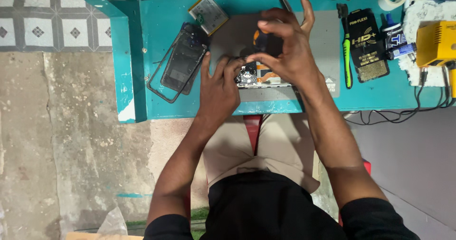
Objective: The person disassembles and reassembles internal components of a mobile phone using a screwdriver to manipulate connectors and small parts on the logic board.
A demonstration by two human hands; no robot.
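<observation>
Opened phone [254, 76] lies on the grey mat [327, 45] near the table's front edge, where we pin it flat with our left hand [217, 90], fingers pressed down, while our right hand [289, 50] pinches something small above it. Its back cover [183, 62] sits aside, left.

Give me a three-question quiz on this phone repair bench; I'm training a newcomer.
1. True or false: both hands, left hand and right hand, are on the opened phone.
2. Which lies left of the grey mat? A) yellow box B) detached back cover C) tape roll
3. What colour is the workbench?

Key: 1 true; 2 B, the back cover; 3 teal.
</observation>
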